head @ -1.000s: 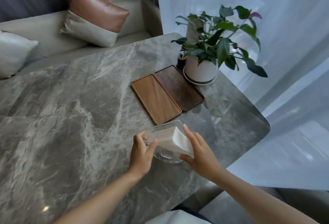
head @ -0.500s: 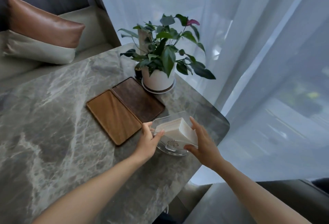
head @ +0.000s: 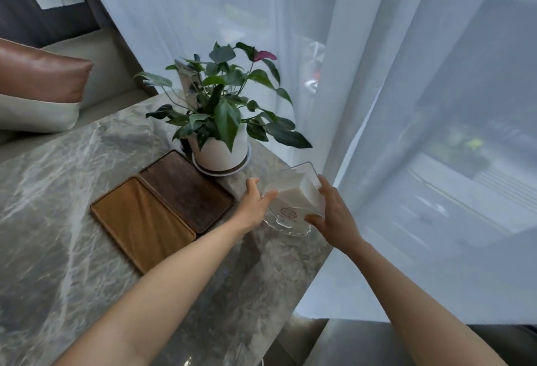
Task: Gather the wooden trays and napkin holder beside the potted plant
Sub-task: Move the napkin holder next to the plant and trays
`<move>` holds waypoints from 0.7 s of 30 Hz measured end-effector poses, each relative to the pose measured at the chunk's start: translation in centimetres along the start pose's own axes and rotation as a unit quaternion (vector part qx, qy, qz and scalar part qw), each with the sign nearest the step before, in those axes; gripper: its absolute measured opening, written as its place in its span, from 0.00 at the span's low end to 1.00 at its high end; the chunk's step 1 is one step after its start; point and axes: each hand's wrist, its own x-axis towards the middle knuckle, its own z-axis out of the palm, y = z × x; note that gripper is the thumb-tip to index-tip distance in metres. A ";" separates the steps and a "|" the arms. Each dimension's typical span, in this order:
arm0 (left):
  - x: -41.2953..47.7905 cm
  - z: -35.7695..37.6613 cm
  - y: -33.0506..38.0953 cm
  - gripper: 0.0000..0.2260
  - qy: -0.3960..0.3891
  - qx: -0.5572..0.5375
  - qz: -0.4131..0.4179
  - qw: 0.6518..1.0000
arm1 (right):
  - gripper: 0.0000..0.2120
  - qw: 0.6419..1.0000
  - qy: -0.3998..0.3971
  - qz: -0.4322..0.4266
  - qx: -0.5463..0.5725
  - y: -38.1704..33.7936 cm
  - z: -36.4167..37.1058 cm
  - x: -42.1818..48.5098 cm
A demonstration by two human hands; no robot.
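Observation:
A clear napkin holder point(head: 293, 195) filled with white napkins is gripped from both sides, my left hand point(head: 255, 205) on its left and my right hand point(head: 334, 214) on its right. Whether its round base touches the marble table point(head: 58, 220) or hovers just above the right edge, I cannot tell. Left of it lie two wooden trays side by side, a light one point(head: 142, 223) and a dark one point(head: 186, 191). The potted plant point(head: 220, 121) in a white pot stands just behind the dark tray and the holder.
The table's right edge runs close under the holder, with a sheer white curtain point(head: 377, 104) hanging right beside it. A bench with a brown and cream cushion point(head: 40, 89) sits beyond the table's far left side.
Both hands have carried the napkin holder away from me and to the right, from in front of the trays to beside the dark tray, close to the plant pot. The view has swung right.

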 end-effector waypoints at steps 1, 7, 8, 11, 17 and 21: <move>0.6 0.2 0.3 0.24 -0.007 -0.005 -0.003 1.000 | 0.39 1.000 0.003 0.005 0.001 0.2 -0.3 0.4; 3.0 1.5 1.8 0.23 -0.037 0.005 -0.010 0.999 | 0.39 0.999 0.033 0.021 0.009 1.3 -1.2 1.7; 3.3 1.6 2.1 0.23 -0.041 0.009 -0.011 0.999 | 0.39 0.999 0.038 0.025 0.009 1.4 -1.3 1.7; 3.9 2.0 2.9 0.24 -0.052 0.013 -0.019 0.998 | 0.40 0.998 0.053 0.034 0.009 1.5 -1.4 1.9; 4.7 2.5 4.2 0.25 -0.066 0.040 -0.047 0.996 | 0.40 0.996 0.074 0.055 0.010 1.6 -1.2 2.0; 4.6 3.2 5.1 0.23 -0.062 0.056 -0.050 0.995 | 0.40 0.994 0.085 0.071 0.009 1.7 -1.4 1.8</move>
